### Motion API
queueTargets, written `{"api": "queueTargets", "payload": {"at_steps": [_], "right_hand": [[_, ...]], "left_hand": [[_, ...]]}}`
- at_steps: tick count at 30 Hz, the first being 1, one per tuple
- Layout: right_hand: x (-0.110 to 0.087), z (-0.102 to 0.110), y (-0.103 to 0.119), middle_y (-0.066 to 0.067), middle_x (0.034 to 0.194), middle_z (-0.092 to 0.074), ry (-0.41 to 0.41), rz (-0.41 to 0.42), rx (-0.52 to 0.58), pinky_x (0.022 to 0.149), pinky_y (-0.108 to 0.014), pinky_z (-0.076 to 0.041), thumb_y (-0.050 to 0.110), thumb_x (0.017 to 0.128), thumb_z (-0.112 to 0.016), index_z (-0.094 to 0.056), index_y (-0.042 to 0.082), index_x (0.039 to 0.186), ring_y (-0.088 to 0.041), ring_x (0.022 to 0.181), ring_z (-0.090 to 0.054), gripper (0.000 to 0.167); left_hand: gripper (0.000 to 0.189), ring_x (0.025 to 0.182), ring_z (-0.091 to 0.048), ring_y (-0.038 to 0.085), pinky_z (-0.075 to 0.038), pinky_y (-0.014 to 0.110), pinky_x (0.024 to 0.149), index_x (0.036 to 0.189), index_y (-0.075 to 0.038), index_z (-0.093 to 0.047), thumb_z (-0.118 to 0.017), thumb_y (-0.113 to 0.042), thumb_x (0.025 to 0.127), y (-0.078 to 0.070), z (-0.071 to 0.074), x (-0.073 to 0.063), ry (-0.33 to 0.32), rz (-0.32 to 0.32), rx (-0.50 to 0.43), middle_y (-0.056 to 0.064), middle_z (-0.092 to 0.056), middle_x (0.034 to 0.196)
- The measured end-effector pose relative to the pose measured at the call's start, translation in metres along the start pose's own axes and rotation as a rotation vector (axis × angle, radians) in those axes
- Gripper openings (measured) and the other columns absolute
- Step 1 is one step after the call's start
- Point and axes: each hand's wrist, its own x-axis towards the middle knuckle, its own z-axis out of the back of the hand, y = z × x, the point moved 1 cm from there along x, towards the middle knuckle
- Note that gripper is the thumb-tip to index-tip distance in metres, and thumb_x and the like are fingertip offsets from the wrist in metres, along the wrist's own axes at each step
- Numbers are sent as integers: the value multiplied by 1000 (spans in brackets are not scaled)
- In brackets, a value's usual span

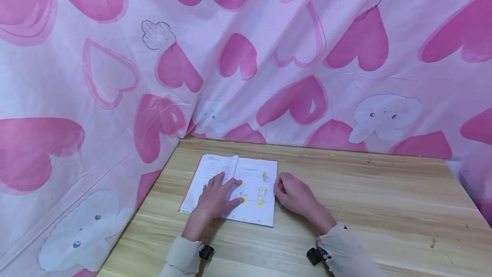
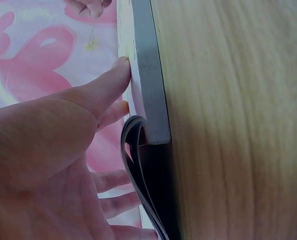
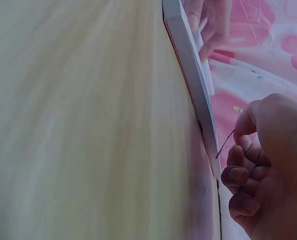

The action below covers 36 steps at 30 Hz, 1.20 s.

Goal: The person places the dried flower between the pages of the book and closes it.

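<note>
An open book (image 1: 251, 215) lies on the wooden table, text on its left page and yellow-tinted line drawings on its right page. My left hand (image 1: 216, 199) rests with spread fingers across the middle fold, holding the pages flat. Beside the book's right edge, my right hand (image 1: 295, 193) pinches a thin dark stem (image 3: 225, 143) between thumb and forefinger, the other fingers curled. A small yellow flower-like tip (image 1: 264, 176) shows over the upper right page. In the left wrist view the book's thick page edge (image 2: 151, 70) faces the camera, with the lower left pages bowed up.
The wooden table (image 1: 384, 208) stretches away to the right of the book. A pink curtain (image 1: 238, 97) printed with hearts and white animal faces hangs along the table's back and left edges. Dark wrist straps (image 1: 314, 256) sit at both sleeve cuffs.
</note>
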Motion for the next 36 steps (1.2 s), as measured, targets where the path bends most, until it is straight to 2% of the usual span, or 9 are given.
{"api": "queueTargets", "payload": {"at_steps": [5, 11, 17, 29, 36], "right_hand": [[10, -10, 12, 8, 82, -55, -26, -13, 15, 62, -25, -41, 24, 101, -67, -63, 22, 93, -9, 74, -52, 9], [18, -18, 23, 8, 83, -60, -47, -21, 53, 67, -27, -46, 22, 97, -73, -67, 21, 93, -10, 77, -55, 7], [26, -24, 34, 8, 81, -62, -53, -35, 70, 66, -27, -46, 22, 95, -73, -70, 20, 92, -10, 76, -55, 5], [34, -32, 45, 3, 83, -65, -31, -154, 107, 64, -29, -44, 23, 95, -73, -74, 16, 97, -14, 73, -57, 7], [37, -36, 50, 3, 87, -71, -33, -180, 128, 63, -30, -44, 23, 94, -73, -76, 15, 97, -14, 72, -58, 9]], "left_hand": [[58, 158, -34, 52, -32, 80, 120, 149, -35, -62, -77, -55, 97, -2, 1, 0, -1, -1, 11, 22, -36, 172], [58, 157, -35, 52, -33, 80, 119, 149, -35, -63, -77, -55, 97, -3, 2, 0, -7, -6, 13, 23, -37, 171], [58, 157, -35, 51, -33, 80, 119, 149, -36, -62, -77, -55, 96, -1, 1, -1, -8, -6, 13, 23, -37, 171], [58, 157, -35, 52, -32, 82, 119, 149, -35, -62, -78, -53, 96, 0, -1, -1, -19, -20, -12, 23, -38, 171], [56, 157, -34, 52, -31, 82, 119, 149, -34, -62, -76, -53, 98, 1, -3, -1, -21, -22, -20, 24, -37, 171]]}}
